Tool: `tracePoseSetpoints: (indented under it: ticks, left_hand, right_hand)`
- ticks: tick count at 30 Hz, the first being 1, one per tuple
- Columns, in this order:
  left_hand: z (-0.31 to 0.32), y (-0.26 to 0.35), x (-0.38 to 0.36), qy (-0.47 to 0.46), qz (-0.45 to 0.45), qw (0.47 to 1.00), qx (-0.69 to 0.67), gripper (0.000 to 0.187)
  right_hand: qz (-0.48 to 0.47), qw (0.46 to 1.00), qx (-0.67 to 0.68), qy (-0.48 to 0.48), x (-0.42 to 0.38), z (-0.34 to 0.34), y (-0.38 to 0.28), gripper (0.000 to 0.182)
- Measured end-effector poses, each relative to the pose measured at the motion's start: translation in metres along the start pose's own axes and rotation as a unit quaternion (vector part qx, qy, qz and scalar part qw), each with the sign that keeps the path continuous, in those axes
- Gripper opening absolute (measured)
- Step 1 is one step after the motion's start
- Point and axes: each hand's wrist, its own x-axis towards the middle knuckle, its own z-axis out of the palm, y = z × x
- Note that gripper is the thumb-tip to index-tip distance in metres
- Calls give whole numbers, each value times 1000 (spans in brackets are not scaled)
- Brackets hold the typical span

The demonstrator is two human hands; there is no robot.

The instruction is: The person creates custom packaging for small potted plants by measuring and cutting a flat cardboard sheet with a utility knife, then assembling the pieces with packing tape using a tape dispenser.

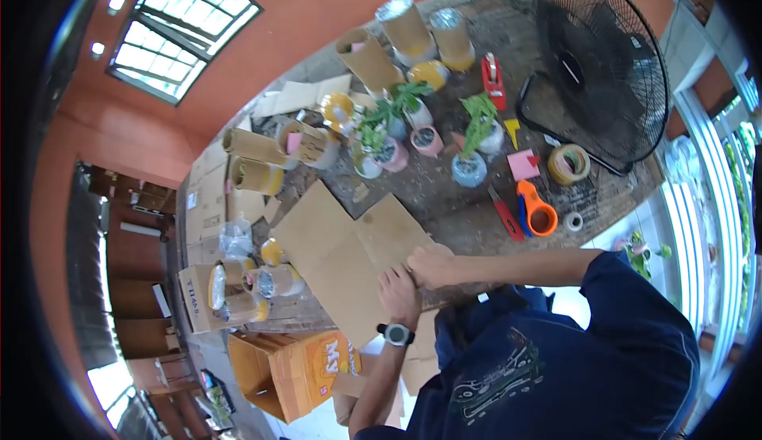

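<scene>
A large flat piece of brown cardboard [333, 242], with a crease or slit partway across, lies at the near edge of the table. My left hand [399, 293], with a watch on its wrist, grips the cardboard's near edge. Right beside it, my right hand [431, 265] is closed on the same edge; its fingertips are hidden. To the right of the cardboard lie a red cutter [506, 214] and orange-handled scissors [539, 216].
Small potted plants [389, 150], a tape roll [569, 164], a red tape dispenser [492, 81] and a black fan [603, 67] occupy the table's far side. Cardboard tubes [405, 31] stand at the back. An orange carton [294, 368] sits below the left edge.
</scene>
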Motion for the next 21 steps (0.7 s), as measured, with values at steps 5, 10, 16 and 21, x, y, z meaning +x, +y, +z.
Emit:
tracePoseSetpoints:
  ticks: [5, 10, 16, 21]
  left_hand:
    - [-34, -7, 16, -81, 31, 991, -101, 19]
    - [-23, -26, 24, -61, 15, 993, -101, 22]
    - [-13, -25, 38, 26, -34, 994, -96, 42]
    - [-15, -56, 53, -64, 69, 985, -145, 47]
  right_hand:
    - [-100, 978, -58, 172, 12, 40, 14, 20]
    - [-168, 958, -98, 213, 33, 20, 15, 19]
    - [-74, 977, -115, 166, 43, 6, 17, 23]
    - [-67, 942, -183, 273, 55, 40, 28, 28]
